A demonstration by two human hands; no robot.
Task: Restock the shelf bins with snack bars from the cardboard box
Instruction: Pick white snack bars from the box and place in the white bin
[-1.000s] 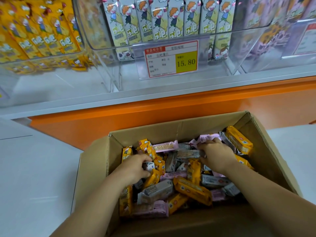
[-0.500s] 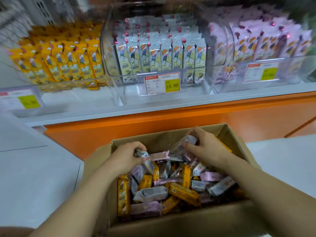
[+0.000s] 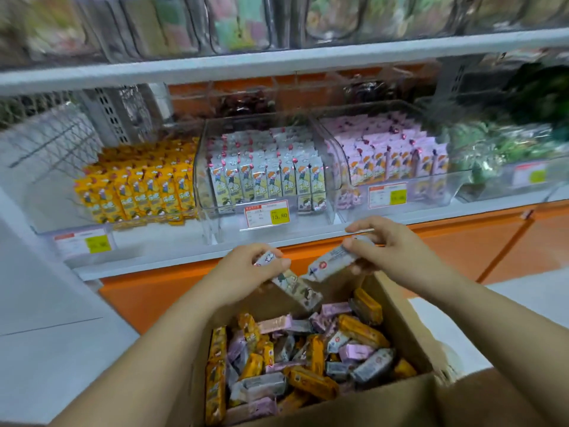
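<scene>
Store shelf (image 3: 154,254) — left fingers (image 3: 258,249) pinch grey bar (image 3: 295,285), right fingers (image 3: 363,226) second bar (image 3: 329,265), above box (image 3: 397,315).

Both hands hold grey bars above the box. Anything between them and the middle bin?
Nothing loose. Between the left hand, the right hand and the middle bin lies open air, then the bin's own clear front wall carrying the price tag; the grey bars must go over it.

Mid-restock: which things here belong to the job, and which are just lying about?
Job: left hand; right hand; left-hand bar; right-hand bar; cardboard box; yellow bin; white bin; pink bin.
Lying about: price tags; upper-shelf bags; green packs far right.
</scene>
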